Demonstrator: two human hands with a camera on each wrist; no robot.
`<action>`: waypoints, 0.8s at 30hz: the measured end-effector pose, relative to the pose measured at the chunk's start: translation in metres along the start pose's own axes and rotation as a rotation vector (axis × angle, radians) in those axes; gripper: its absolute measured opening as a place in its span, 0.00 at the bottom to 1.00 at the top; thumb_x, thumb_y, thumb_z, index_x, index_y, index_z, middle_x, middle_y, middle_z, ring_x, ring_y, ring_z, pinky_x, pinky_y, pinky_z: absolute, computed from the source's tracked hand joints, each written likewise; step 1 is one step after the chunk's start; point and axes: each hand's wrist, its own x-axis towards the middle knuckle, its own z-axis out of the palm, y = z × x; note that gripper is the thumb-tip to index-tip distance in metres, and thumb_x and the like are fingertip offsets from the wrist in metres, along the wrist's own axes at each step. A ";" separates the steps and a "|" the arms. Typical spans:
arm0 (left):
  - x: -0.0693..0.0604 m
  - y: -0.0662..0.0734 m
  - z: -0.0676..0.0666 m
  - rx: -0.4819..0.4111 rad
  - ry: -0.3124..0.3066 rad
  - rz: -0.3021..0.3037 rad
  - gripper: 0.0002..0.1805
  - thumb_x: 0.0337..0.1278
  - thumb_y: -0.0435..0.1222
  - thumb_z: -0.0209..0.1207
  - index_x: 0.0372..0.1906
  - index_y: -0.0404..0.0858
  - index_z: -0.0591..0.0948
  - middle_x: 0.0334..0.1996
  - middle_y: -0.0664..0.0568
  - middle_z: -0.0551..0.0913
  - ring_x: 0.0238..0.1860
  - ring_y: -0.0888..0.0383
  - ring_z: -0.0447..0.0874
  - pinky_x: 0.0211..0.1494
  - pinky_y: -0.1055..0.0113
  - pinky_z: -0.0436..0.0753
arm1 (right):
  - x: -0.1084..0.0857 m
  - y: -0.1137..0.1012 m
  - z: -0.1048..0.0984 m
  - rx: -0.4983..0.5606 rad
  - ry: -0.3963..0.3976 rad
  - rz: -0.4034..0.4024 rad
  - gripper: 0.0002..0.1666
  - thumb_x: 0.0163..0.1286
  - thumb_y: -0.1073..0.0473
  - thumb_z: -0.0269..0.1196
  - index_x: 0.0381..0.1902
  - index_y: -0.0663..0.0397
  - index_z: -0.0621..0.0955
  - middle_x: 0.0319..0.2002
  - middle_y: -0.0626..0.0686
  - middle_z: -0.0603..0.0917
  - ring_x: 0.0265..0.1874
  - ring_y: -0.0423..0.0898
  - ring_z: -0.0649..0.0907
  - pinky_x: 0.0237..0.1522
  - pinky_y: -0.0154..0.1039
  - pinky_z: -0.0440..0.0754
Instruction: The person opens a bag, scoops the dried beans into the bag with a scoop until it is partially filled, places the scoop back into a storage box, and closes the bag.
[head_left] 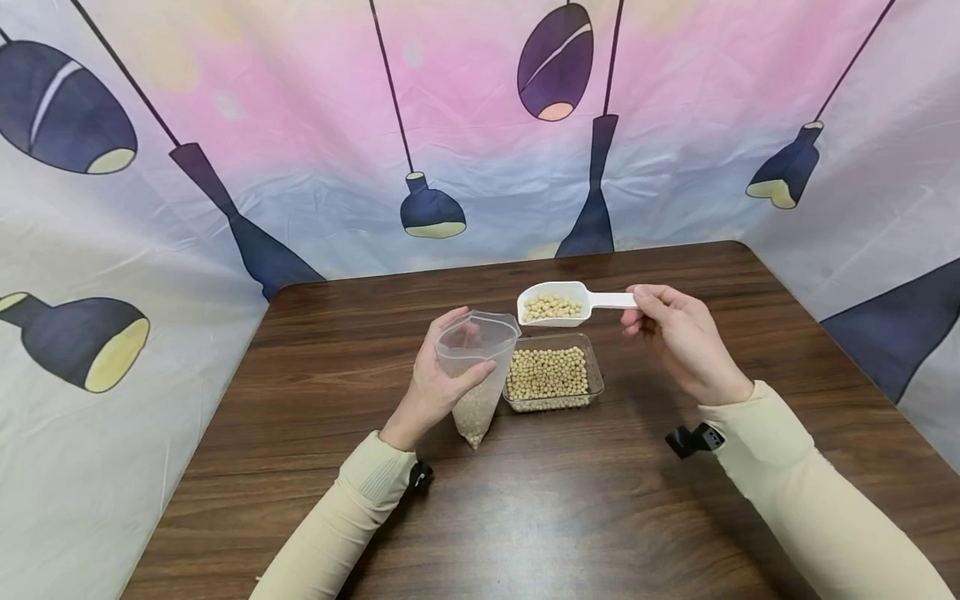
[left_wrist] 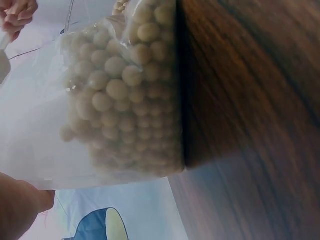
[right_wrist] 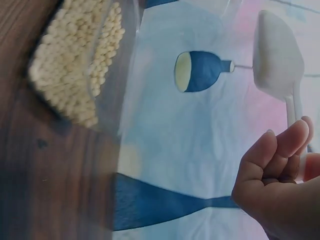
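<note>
Cream sleeves [head_left: 832, 508] enter the head view from its lower edge. A clear, shallow, rectangular tray [head_left: 596, 373] rests on the wood-grain table [head_left: 562, 492] and holds a dense layer of round, pale-yellow beans [head_left: 547, 375]. Just left of it, a translucent plastic bag [head_left: 487, 396], mouth open upward, contains beans in its tapered lower part. The left hand [head_left: 435, 383] grips the bag, thumb across the near face. The right hand [head_left: 686, 343] pinches the handle of a white scoop [head_left: 588, 302]; the bowl carries beans and sits above the tray's far edge, near the bag mouth.

Left wrist view: the bag's film is thin, glossy and creased; smooth, spherical beans pack its base beside the table. The thumb lies at the film; the remaining fingers are hidden.

Right wrist view: the scoop's smooth, rounded underside is exposed. Fingers and thumb pinch the slim handle, clear of the bowl. The bean-filled tray stands apart from the hand.
</note>
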 end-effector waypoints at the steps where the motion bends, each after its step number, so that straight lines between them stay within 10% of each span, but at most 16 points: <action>1: 0.000 0.000 0.000 -0.001 0.001 -0.001 0.39 0.49 0.23 0.67 0.67 0.28 0.62 0.53 0.29 0.74 0.56 0.38 0.73 0.56 0.59 0.73 | 0.000 -0.002 0.003 -0.013 -0.005 -0.013 0.15 0.73 0.57 0.58 0.49 0.64 0.74 0.27 0.49 0.82 0.28 0.40 0.80 0.35 0.31 0.80; 24: -0.001 0.000 -0.001 -0.021 -0.001 -0.015 0.39 0.49 0.22 0.66 0.68 0.29 0.62 0.53 0.28 0.72 0.55 0.36 0.73 0.55 0.59 0.74 | 0.005 -0.027 0.046 -0.237 0.006 -0.286 0.08 0.73 0.61 0.57 0.44 0.60 0.78 0.22 0.49 0.84 0.23 0.40 0.82 0.33 0.31 0.80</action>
